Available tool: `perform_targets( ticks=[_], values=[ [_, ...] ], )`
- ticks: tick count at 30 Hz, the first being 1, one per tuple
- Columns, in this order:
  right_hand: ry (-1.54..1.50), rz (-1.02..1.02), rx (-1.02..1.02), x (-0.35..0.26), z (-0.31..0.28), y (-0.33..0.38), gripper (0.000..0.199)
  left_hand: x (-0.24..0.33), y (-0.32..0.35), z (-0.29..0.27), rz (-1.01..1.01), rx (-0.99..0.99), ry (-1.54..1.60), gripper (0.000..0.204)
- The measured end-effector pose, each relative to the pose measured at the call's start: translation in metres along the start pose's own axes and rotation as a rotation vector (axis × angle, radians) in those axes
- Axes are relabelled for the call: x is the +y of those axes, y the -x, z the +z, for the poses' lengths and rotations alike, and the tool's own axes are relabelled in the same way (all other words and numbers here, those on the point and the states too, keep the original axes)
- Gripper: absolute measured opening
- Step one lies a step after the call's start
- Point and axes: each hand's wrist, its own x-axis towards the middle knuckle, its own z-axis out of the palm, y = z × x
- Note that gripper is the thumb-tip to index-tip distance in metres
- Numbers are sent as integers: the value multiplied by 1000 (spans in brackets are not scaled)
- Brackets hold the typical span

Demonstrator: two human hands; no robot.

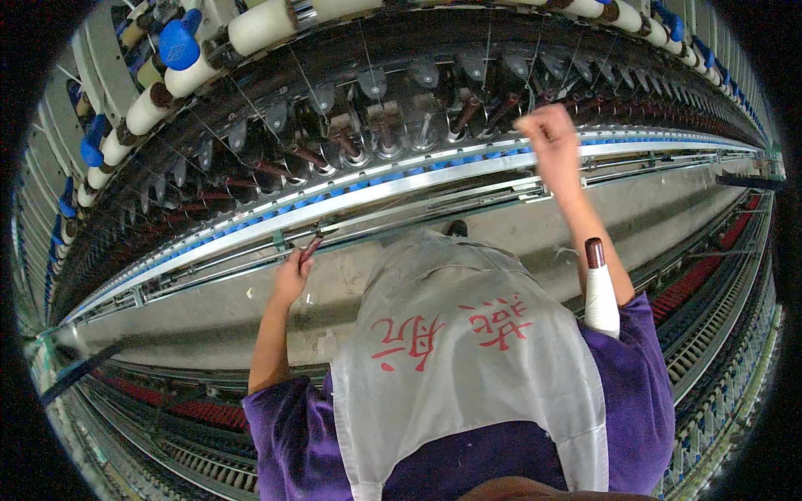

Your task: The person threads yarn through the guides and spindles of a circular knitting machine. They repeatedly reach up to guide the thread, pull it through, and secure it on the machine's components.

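Observation:
My left hand (pixel 291 275) is closed round a slim dark red bobbin (pixel 312 248), low in front of the machine's rail. My right hand (pixel 553 140) is raised to the spindle row, its fingers curled together in a pinch; what they hold, if anything, is too small to make out. Close to it stand several dark red bobbins (pixel 465 115) on the spindles, tilted in the view. One spindle (pixel 425 129) shows bare metal. Beside my right forearm is a bobbin wound with white yarn (pixel 601 301), its brown tip upward; what supports it is hidden.
A long silver rail with blue parts (pixel 401 177) runs below the spindles. Thick white rollers (pixel 261 30) and blue knobs (pixel 179 43) line the top. Below lies the grey floor (pixel 334 330). Another machine row with red parts (pixel 693 288) stands behind me.

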Motion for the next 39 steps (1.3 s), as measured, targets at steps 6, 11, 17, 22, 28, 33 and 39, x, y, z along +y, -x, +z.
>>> perform_targets(
  ticks=[6, 11, 17, 22, 28, 33, 39],
  values=[
    [252, -118, -657, 23, 74, 47, 8, -41, 0, 17, -463, 100, 1045, 15],
    [247, -64, -736, 42, 106, 55, 18, -53, 6, -13, -445, 283, 1767, 31],
    [460, 17, -680, 46, 160, 50, 31, -57, 7, -28, -563, 382, 1199, 25],
    [558, -58, -634, 54, 177, 53, 42, -48, 3, -44, -401, 418, 456, 18],
    [483, 61, -627, 63, 170, 61, 32, -33, -9, -59, -337, 400, 152, 21],
    [525, 94, -545, 66, 180, 57, 23, -22, -27, -70, -173, 416, 88, 24],
    [453, 95, -418, 71, 175, 63, 18, -7, -37, -102, -80, 530, 160, 25]
  ],
)
